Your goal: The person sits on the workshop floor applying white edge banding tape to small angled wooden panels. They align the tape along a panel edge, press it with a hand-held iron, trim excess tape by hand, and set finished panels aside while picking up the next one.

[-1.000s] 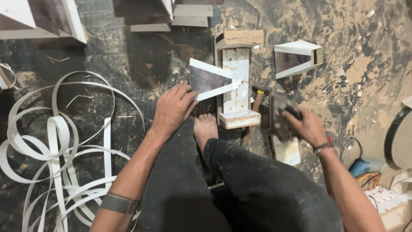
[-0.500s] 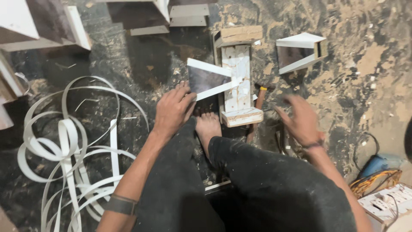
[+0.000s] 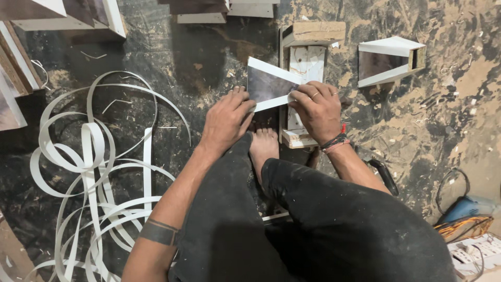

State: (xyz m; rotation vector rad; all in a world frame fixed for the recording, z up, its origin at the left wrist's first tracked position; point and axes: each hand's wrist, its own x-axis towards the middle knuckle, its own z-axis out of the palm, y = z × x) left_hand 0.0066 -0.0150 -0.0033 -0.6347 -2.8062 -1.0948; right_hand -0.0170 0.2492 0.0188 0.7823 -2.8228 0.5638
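Both hands at frame centre: left hand [image 3: 225, 121] and right hand [image 3: 317, 108] with fingers curled, gripping wedge [image 3: 271, 84] on wooden jig [image 3: 304, 78]; second wedge [image 3: 389, 61] upper right

Single head-worn view, looking steeply down from above a seated person.

The camera is facing the dusty floor [image 3: 156, 47] almost vertically, sitting close over the person's own lap; the hands, left [image 3: 225, 121] and right [image 3: 318, 110], are lying near the frame's centre, with the bare foot [image 3: 263, 149] just beneath them. No second view is sharing the scene; the white edging strips [image 3: 94, 172] are filling the left side.
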